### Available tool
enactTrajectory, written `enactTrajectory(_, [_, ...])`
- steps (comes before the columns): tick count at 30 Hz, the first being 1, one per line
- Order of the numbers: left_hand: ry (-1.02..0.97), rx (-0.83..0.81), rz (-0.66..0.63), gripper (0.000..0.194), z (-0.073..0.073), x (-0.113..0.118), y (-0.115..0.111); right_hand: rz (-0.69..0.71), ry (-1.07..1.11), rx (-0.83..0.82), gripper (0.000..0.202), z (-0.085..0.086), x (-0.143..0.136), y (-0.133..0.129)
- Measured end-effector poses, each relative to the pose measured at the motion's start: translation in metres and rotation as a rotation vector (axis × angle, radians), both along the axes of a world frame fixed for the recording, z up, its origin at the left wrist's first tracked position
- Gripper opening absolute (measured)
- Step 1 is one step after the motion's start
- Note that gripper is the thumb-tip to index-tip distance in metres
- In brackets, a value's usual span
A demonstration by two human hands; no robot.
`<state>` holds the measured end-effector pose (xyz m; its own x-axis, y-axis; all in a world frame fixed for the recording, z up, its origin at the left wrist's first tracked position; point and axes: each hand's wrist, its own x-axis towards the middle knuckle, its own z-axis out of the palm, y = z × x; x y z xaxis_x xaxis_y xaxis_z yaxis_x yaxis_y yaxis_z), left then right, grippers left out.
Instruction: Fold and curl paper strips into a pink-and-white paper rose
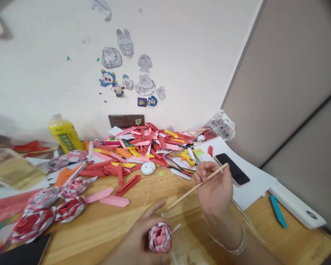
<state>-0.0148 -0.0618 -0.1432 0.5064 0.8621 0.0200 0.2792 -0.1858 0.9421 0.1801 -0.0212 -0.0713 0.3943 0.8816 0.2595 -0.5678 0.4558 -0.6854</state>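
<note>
My left hand (138,230) is curled round a folded paper rose (160,237) in pink and white, low in the middle of the view. Thin white strips stick out beside this rose. To its right, my right hand (215,193) is raised, palm partly turned up, and grips a slim wooden stick (197,187) between thumb and fingers. The stick slants down to the left, its lower end close to the left fingertips. Whether that end touches the rose or the hand, I cannot tell.
Folded paper strips (143,143) in red, pink and yellow heap against the wall. Finished paper roses (70,209) lie at left near a yellow drink bottle (64,132). A phone (233,169), white sheets (253,193), a yellow glue gun (186,157) and a teal cutter (278,211) lie at right.
</note>
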Motion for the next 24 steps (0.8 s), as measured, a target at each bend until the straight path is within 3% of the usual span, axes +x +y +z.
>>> enactTrajectory(2, [0.043, 0.003, -0.037, 0.035, 0.004, 0.002, 0.0, 0.063, 0.063, -0.123, 0.041, -0.008, 0.001, 0.008])
enactTrajectory(4, [0.067, 0.025, -0.107, 0.028, 0.007, 0.005, 0.001, 0.04, 0.035, -0.195, 0.041, -0.018, 0.002, 0.017])
enactTrajectory(7, [0.131, 0.072, -0.023, 0.016, 0.006, 0.006, 0.005, -0.205, -0.389, -0.239, 0.041, -0.038, 0.0, 0.029])
enactTrajectory(10, [0.202, 0.13, 0.1, 0.015, 0.002, 0.004, 0.011, -0.284, -0.537, -0.23, 0.027, -0.058, -0.004, 0.032])
enactTrajectory(13, [0.269, 0.189, 0.192, 0.017, 0.0, 0.0, 0.016, -0.383, -1.049, -0.063, 0.028, -0.075, -0.01, 0.026])
enactTrajectory(15, [0.312, 0.227, 0.239, 0.017, 0.0, -0.004, 0.018, -0.441, -1.324, 0.16, 0.032, -0.08, -0.015, 0.02])
enactTrajectory(19, [0.352, 0.304, 0.226, 0.018, 0.0, -0.008, 0.018, -0.398, -1.592, 0.65, 0.022, -0.084, -0.026, 0.017])
enactTrajectory(21, [0.344, 0.333, 0.196, 0.021, -0.001, -0.009, 0.018, -0.339, -1.716, 0.736, 0.024, -0.086, -0.03, 0.02])
enactTrajectory(24, [0.307, 0.371, 0.219, 0.024, -0.003, -0.011, 0.02, -0.259, -1.847, 0.656, 0.016, -0.09, -0.031, 0.026])
